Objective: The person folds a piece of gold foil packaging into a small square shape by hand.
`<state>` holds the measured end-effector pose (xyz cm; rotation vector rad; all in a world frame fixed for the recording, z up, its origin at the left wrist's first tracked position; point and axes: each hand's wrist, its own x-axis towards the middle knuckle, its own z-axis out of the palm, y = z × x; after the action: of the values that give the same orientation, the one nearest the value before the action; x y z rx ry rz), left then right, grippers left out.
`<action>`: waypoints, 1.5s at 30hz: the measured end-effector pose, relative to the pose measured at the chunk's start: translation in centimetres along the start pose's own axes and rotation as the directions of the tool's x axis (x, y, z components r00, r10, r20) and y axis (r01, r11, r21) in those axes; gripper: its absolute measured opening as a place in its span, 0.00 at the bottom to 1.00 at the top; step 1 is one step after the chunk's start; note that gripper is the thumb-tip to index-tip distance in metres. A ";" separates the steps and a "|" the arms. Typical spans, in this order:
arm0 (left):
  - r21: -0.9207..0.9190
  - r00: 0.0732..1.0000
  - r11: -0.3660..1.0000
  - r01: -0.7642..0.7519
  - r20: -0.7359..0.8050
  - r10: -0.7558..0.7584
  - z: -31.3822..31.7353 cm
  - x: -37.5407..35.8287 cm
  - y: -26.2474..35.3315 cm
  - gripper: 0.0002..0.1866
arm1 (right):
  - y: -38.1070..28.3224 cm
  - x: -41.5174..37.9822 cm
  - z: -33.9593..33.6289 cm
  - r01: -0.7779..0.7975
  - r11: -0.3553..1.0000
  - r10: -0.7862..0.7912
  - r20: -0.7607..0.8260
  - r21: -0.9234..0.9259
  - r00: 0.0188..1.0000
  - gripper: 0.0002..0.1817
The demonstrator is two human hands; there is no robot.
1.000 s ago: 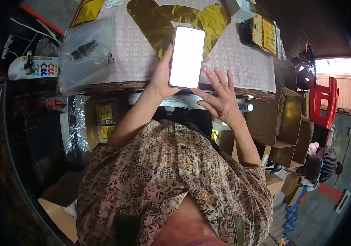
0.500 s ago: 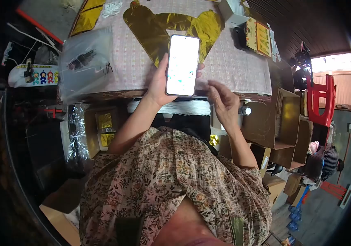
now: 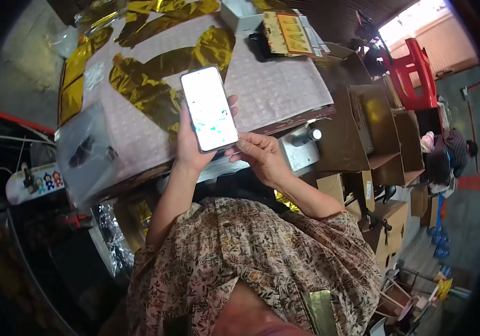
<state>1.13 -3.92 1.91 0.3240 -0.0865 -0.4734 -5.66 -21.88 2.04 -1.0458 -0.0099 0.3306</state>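
The phone [image 3: 209, 109] is above the tabletop's [image 3: 276, 92] near edge, in the left hand [image 3: 190, 148], its lit screen turned up toward the wearer, presumably so that it can be read. The left grip is closed around it from behind: the palm supports the lower part, the thumb lies along the left side, and fingertips show past the right edge. That seems to steady the phone while leaving the screen uncovered. The right hand [image 3: 268, 162] is at the lower right corner, fingers bent, thumb near them; perhaps it is there to touch or steady the phone. Whether this grip pinches the corner or merely sits beside it, I cannot tell.

The foil [image 3: 139, 87] lies spread on the cloth, probably to keep it flat; the phone and left hand hide part of it. The clear bag [image 3: 91, 148] sits at the tabletop's left corner, its dark contents blurred. The white box [image 3: 241, 17] is cut off by the top of the view, and the dark thing [image 3: 259, 47] beside the card [image 3: 295, 35] is hard to make out. Glare washes out the screen, leaving only small coloured patches. The left palm is mostly hidden behind the phone.
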 end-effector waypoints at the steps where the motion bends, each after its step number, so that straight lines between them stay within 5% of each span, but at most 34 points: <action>1: 0.071 1.000 0.997 0.019 -0.020 -0.018 0.4 0.3 -0.1 0.40 | -0.4 0.0 -0.8 0.015 0.999 -0.014 -0.022 0.037 1.000 0.16; 5: 0.378 0.987 0.916 0.136 -0.136 -0.090 -0.3 1.2 -0.8 0.43 | -3.2 0.0 -3.0 0.060 0.996 -0.044 -0.211 0.072 0.977 0.13; 8: 0.738 0.985 0.663 0.128 -0.172 0.002 0.0 -0.6 -0.3 0.40 | -5.7 -0.3 -7.3 0.080 0.997 -0.082 -0.281 -0.018 0.956 0.09; 12: 0.853 0.988 0.502 0.142 -0.151 -0.021 0.7 -3.5 2.1 0.34 | -9.7 -0.6 -11.1 0.043 0.980 -0.131 -0.461 -0.196 0.878 0.08; 14: 0.951 0.990 0.301 0.069 -0.101 0.093 0.8 -4.8 2.6 0.26 | -10.2 -0.3 -14.7 0.051 0.970 -0.151 -0.426 -0.238 0.892 0.08; 20: 0.980 0.964 0.199 0.008 -0.061 0.260 -1.4 -6.9 3.4 0.17 | -12.2 1.5 -20.4 0.001 0.989 -0.065 -0.429 -0.147 0.901 0.09; 24: 0.991 0.950 0.131 0.007 -0.047 0.310 -2.6 -7.7 3.2 0.16 | -13.6 1.9 -21.5 -0.146 0.952 0.011 -0.449 -0.268 0.894 0.10; 27: 0.994 0.942 0.109 -0.006 -0.030 0.333 -2.7 -7.7 2.8 0.14 | -15.2 1.9 -20.3 -0.309 0.705 -0.083 -0.507 -0.638 0.858 0.15; 28: 0.996 0.939 0.084 -0.012 -0.018 0.344 -2.8 -7.8 2.6 0.14 | -16.1 2.2 -19.2 -0.313 0.704 -0.080 -0.509 -0.638 0.857 0.15; 30: 0.998 0.942 0.062 -0.010 -0.011 0.337 -3.0 -7.5 2.9 0.13 | -17.6 3.6 -17.1 -0.528 0.154 -0.160 -0.549 -0.835 0.821 0.14; 32: 0.999 0.946 0.040 -0.004 -0.010 0.325 -3.1 -7.5 3.0 0.13 | -17.4 5.8 -20.9 -0.464 0.034 -0.264 -0.456 -0.885 0.850 0.18; 34: 0.999 0.946 0.048 0.003 -0.018 0.324 -3.2 -7.4 3.0 0.13 | -18.3 8.5 -23.0 -0.338 -0.257 -0.555 -0.148 -0.905 0.818 0.22; 35: 0.999 0.946 0.047 0.005 -0.020 0.324 -3.2 -7.4 3.2 0.13 | -18.8 9.7 -23.4 -0.337 -0.256 -0.554 -0.149 -0.906 0.819 0.22; 37: 1.000 0.959 0.027 0.012 -0.020 0.283 -3.4 -7.6 3.4 0.15 | -19.8 11.5 -21.6 -0.360 0.385 -0.433 -0.510 -0.850 0.743 0.23; 41: 0.999 0.957 0.032 0.014 -0.023 0.289 -3.3 -7.7 3.5 0.15 | -19.0 12.0 -21.2 -0.224 0.562 -0.429 -0.512 -0.796 0.744 0.26; 43: 1.000 0.960 -0.013 -0.018 0.021 0.278 -3.4 -7.6 3.7 0.15 | -18.6 10.3 -19.8 -0.469 -0.026 -0.559 -0.376 -0.883 0.739 0.30; 45: 1.000 0.950 0.007 -0.014 0.011 0.312 -2.9 -7.3 3.5 0.13 | -16.2 9.0 -19.2 -0.381 -0.152 -0.562 -0.237 -0.912 0.792 0.33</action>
<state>-3.40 3.19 0.28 1.8553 -0.2504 -0.0131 10.33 -43.13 4.75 -2.8443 0.3086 -0.3979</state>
